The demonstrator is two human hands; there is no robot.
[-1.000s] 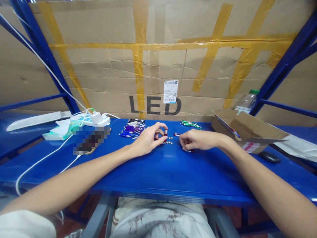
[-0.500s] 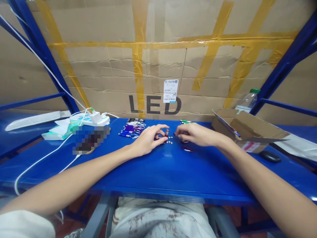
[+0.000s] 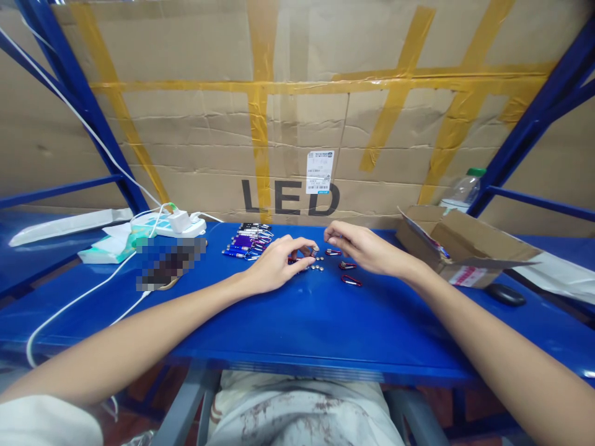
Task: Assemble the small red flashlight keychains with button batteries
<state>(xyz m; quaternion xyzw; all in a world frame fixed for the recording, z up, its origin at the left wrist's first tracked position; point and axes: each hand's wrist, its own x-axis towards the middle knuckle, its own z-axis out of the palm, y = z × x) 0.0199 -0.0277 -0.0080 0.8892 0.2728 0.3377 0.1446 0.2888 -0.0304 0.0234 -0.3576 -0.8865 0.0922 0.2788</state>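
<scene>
Blue metal worktable (image 3: 297, 322), qty 1. L hand (image 3: 279, 265), bare: low over table ctr., thumb & index drawn narrow around small metal cylinder (image 3: 313, 253), upright; other dk. red pcs. partly hidden under same hand, count n/a. R hand (image 3: 365, 249), bare: raised to the right of it, well apart from L, fingers bent & drawn in narrow; cannot tell if anything is pinched. Small silver round discs (image 3: 317, 267), several, loose on table just beside L fingertips, betw. cylinder & clips. Red metal carabiner clips (image 3: 351, 280), qty 3 visible, loose column nr. R hand, lying flat & apart from one another; farthest one just beside R fingers. Slim pen-shaped metal pcs. w/ carabiners (image 3: 246, 241), blk., silver, purple & blue, side by side in row beyond L wrist. Open brown cardboard box (image 3: 478, 238), far R, w/ red/blue item inside, partly seen. Blk. rounded mouse-like item (image 3: 506, 295), just beside box. Clear plastic bottle, green cap (image 3: 465, 189), behind box. White power strip w/ plugs (image 3: 188, 224), far L; pixelated dk. flat item (image 3: 171, 266) nr. it, detail n/a. Brown cardboard panel (image 3: 204, 142), back, yellow tape, white label, blk. "LED" lettering.
</scene>
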